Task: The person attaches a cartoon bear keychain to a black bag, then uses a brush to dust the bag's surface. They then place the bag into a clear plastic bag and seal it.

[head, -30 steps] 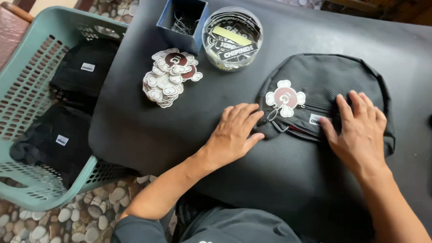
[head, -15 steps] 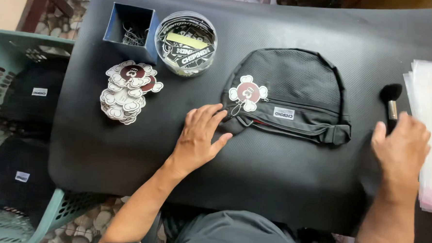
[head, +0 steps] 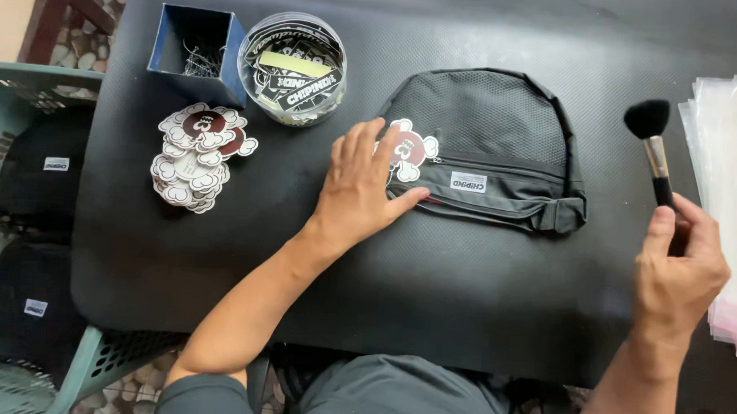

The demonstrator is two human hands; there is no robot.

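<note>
While the left hand lies flat and spread, palm down, on the black mat, its fingers overlap the left edge of the black bag, just at the flower-shaped hang tag clipped there. The bag sits a little right of the mat's centre, dome-shaped, with a mesh upper panel, smooth fabric below, a small white label and a strap bunched at its 4 o'clock corner.

The right hand is at 3 o'clock from the bag, well apart from it, fingers curled around the dark handle of a soft brush. The brush points toward 12 o'clock, with a fluffy black head and a shiny metal ferrule. Just beside it, at the right edge, lies a stack of clear plastic sleeves, glossy and thin, pinkish along the lower edges.

At 10 o'clock from the bag stands a round clear tub filled with black and yellow printed labels. Touching its left side is a square blue box holding fine wire pins. Below these, at 9 o'clock from the left hand, a loose pile of flower-shaped card tags, white with brown centres, rests on the mat. Nothing lies between either hand and the bag.

Off the mat's left edge a teal plastic basket with a perforated wall holds more black bags with white labels. The floor beneath is pebbled.
</note>
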